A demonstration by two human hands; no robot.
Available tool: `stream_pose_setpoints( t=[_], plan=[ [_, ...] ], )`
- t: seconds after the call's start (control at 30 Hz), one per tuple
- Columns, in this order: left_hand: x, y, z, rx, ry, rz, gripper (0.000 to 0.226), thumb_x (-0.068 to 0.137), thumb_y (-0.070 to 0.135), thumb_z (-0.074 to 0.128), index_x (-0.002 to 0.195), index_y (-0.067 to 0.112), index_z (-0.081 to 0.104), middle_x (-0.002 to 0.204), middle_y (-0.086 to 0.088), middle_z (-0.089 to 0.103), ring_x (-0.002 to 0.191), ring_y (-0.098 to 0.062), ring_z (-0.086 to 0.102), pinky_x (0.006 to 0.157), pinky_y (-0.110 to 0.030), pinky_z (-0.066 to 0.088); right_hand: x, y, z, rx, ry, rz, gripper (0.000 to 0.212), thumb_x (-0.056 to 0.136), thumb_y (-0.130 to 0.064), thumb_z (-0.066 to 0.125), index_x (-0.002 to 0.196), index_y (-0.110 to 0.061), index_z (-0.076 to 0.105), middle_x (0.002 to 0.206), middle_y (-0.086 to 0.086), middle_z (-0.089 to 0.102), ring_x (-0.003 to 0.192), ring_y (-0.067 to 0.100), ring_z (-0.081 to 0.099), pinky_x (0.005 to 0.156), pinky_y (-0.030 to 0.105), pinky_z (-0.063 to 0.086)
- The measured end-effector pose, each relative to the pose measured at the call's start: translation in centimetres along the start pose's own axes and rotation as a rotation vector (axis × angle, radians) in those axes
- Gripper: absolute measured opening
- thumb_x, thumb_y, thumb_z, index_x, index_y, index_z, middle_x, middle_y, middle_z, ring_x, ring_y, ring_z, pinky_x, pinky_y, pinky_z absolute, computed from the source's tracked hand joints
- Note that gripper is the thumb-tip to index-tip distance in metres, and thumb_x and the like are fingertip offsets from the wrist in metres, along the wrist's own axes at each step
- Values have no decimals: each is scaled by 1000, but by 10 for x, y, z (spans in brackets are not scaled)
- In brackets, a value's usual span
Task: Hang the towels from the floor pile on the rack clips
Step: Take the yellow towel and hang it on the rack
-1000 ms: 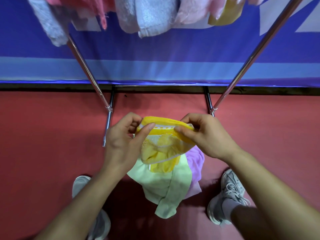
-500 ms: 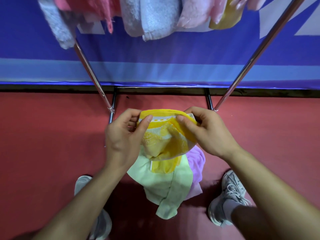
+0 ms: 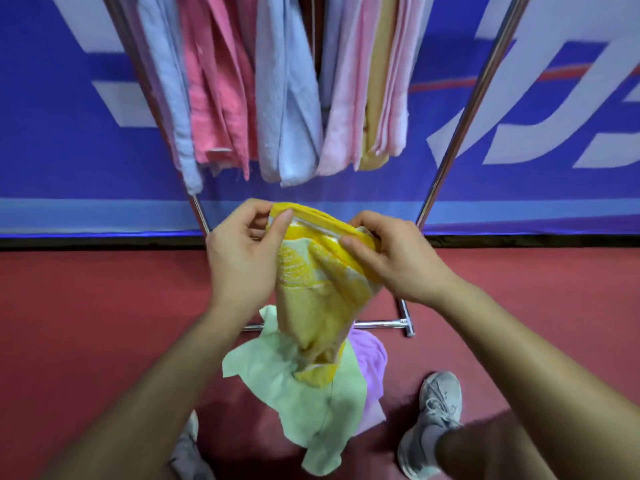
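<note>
Yellow towel (image 3: pixel 318 285) held up bunched, green towel (image 3: pixel 304 393) and purple towel (image 3: pixel 370 355) crumpled on floor

Item, as I see it through the head camera: one person, two bare forearms with no sleeves, watch or rings visible. Left hand (image 3: pixel 242 258) and right hand (image 3: pixel 394 258) ungloved, nails short and plain. Grey mesh lace-up trainer with white sole (image 3: pixel 431 424) on the right foot, pale grey ankle sock (image 3: pixel 433 439) above it. Matching grey trainer (image 3: pixel 188 452), left of the first, mostly hidden.
</note>
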State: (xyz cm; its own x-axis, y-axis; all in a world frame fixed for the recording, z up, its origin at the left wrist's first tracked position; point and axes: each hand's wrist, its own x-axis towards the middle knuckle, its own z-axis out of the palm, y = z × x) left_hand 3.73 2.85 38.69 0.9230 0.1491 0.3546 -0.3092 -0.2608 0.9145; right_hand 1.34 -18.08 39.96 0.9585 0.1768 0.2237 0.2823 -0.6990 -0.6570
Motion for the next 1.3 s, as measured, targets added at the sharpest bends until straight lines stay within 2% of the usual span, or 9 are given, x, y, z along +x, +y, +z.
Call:
stream_pose_setpoints(
  t=[0.13, 0.23, 0.47, 0.63, 0.77, 0.87, 0.97, 1.1, 1.3],
  plan=[
    [15, 51, -14, -5, 8, 46, 5, 91, 25, 73, 87, 23, 71, 69, 8, 67, 60, -1, 56, 61, -22, 47, -7, -28, -51, -53, -13, 34, 11, 94, -30, 68, 90, -21, 63, 70, -6, 60, 63, 11, 54, 65, 35, 46],
    [21, 82, -23, -14, 29, 60, 5, 90, 26, 74, 88, 21, 72, 72, 1, 68, 65, -6, 58, 66, -27, 48, -11, -53, -77, -36, 147, 34, 11, 93, -24, 67, 83, -21, 64, 65, -8, 58, 62, 8, 52, 64, 30, 43],
    [27, 127, -48, 19, 87, 28, 31, 78, 45, 73, 88, 16, 76, 69, -5, 74, 64, -14, 64, 73, -43, 58, -4, -113, -100, 296, 244, 168, 19, 91, -25, 69, 73, -17, 66, 68, 10, 66, 63, 17, 61, 67, 42, 58],
    [16, 142, -46, 34, 98, -42, 19, 78, 39, 75, 76, 20, 70, 62, -5, 70, 63, -26, 67, 73, -48, 58, -6, -140, -96, 544, 225, 338, 18, 93, -7, 65, 76, -7, 60, 69, 14, 60, 49, 12, 59, 49, 22, 53],
    [1, 147, -38, -24, 87, -85, 17, 83, 24, 78, 73, 18, 66, 60, -7, 66, 59, -22, 61, 71, -50, 58, -8, -146, -94, 542, 220, 410, 8, 92, -11, 64, 86, -6, 63, 76, 16, 60, 61, 21, 62, 52, 24, 58],
    [-3, 144, -39, -42, 101, -102, 16, 85, 25, 77, 77, 15, 68, 67, -14, 69, 61, -21, 60, 72, -48, 55, -12, -147, -101, 513, 171, 417, 8, 93, -11, 61, 86, -6, 64, 74, 14, 54, 63, 21, 54, 49, 21, 50],
    [3, 140, -47, -72, 101, -152, 14, 85, 27, 79, 76, 20, 70, 72, -7, 74, 68, -19, 66, 79, -49, 57, -16, -143, -113, 455, 58, 401, 9, 92, -17, 63, 85, -11, 65, 74, 10, 54, 71, 21, 50, 64, 30, 45],
    [3, 141, -45, -59, 96, -198, 13, 86, 26, 77, 79, 17, 72, 74, -6, 75, 67, -18, 65, 78, -47, 56, -22, -144, -111, 709, -125, 465, 12, 92, -17, 61, 100, -10, 67, 91, 13, 66, 84, 26, 60, 80, 37, 49],
    [-11, 149, -34, -79, 111, -180, 17, 85, 24, 75, 76, 13, 67, 62, -12, 66, 56, -18, 52, 66, -49, 54, -17, -149, -100, 740, 61, 549, 14, 93, -19, 64, 99, -10, 73, 85, 8, 70, 75, 19, 66, 74, 33, 61]
  ],
)
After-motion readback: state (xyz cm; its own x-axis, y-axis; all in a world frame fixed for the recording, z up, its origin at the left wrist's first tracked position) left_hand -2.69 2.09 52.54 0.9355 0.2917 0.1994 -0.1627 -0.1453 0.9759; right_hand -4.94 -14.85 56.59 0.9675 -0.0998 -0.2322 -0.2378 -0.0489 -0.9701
